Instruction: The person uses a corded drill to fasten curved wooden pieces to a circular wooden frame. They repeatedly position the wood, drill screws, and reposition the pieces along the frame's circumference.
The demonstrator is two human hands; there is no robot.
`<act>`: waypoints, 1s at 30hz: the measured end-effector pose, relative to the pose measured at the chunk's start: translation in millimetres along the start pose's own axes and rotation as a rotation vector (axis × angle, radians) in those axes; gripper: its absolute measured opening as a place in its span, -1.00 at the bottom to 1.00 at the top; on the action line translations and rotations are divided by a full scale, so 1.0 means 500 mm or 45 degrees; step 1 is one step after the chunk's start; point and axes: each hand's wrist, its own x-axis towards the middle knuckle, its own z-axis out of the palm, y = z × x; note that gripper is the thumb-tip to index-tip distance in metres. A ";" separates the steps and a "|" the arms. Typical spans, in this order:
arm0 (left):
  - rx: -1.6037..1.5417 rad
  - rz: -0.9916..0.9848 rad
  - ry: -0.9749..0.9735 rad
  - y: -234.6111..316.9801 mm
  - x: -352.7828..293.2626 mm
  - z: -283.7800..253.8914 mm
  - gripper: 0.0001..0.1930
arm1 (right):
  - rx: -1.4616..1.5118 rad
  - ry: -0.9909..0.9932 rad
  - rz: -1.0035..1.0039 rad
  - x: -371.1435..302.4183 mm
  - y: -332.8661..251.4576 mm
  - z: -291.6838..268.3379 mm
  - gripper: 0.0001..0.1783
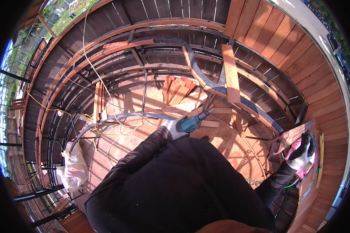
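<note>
My left hand [174, 130], in a white glove, is closed around a teal power drill [189, 124]. Its dark chuck and bit point up and to the right, over the floor. At the right side, my right hand [302, 151], in a black and white glove, has its fingers curled. Crumpled pink material [295, 146] shows beside that hand; whether the fingers grip it I cannot make out. Just beyond the hand lies a reddish-brown flat piece of wood [289, 138], slanting toward the curved plank surface [326, 112].
Curved tiers of dark metal framing [144, 72] ring the far side. A short board [231, 73] lies across the frame by a bent grey strip [204, 79]. Loose wood offcuts [179, 90] lie on the floor. A yellow cord [66, 113] and a white plastic sack [72, 167] are at left.
</note>
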 end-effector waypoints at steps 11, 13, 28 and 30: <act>-0.189 0.204 0.155 -0.030 -0.062 -0.213 -0.16 | 2.423 -0.845 1.135 -0.075 -0.653 0.375 -0.78; -0.168 0.195 0.135 -0.068 -0.068 -0.268 -0.14 | 2.535 -0.869 1.183 -0.071 -0.706 0.407 -0.75; -0.264 0.300 -0.024 -0.265 -0.060 -0.490 -0.12 | 2.466 -0.926 1.213 -0.043 -0.963 0.466 -0.73; -0.271 0.292 -0.030 -0.258 -0.046 -0.483 -0.13 | 2.413 -0.961 1.180 -0.032 -0.948 0.473 -0.73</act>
